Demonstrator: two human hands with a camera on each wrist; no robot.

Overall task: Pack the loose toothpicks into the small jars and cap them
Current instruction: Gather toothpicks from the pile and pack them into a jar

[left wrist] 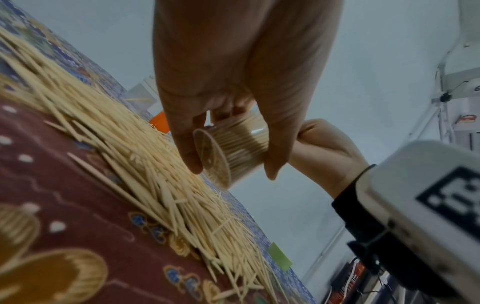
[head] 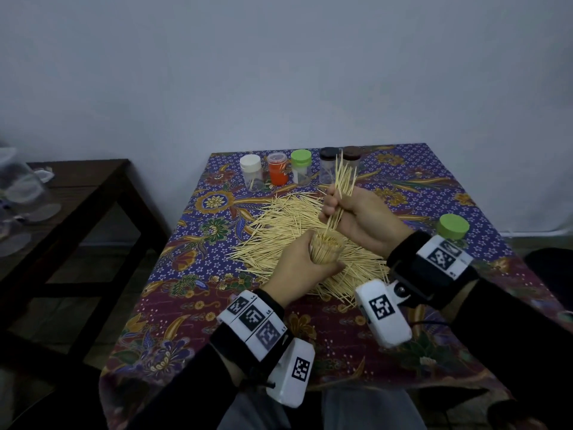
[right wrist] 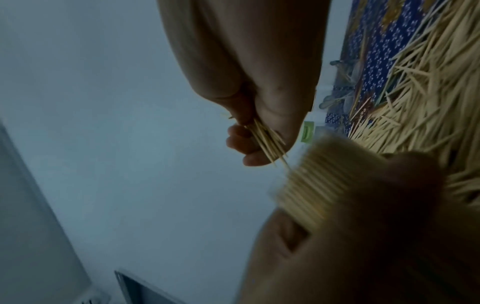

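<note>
My left hand (head: 302, 262) grips a small clear jar (head: 419, 249) (left wrist: 233, 150) packed with toothpicks, held above the table with its mouth up. Just above it my right hand (head: 347, 209) pinches a bundle of toothpicks (head: 341, 187) (right wrist: 267, 142), whose lower tips reach the jar's mouth (right wrist: 311, 179). A big pile of loose toothpicks (head: 279, 225) (left wrist: 116, 144) lies on the patterned tablecloth (head: 173, 305) under both hands. A capped green-lidded jar (head: 452, 228) stands at the right.
Several capped jars stand in a row at the table's far edge: white (head: 251, 172), orange (head: 278, 172), green (head: 301, 167), black (head: 329, 164), brown (head: 352, 158). A dark wooden side table (head: 77, 193) sits left, with a gap between.
</note>
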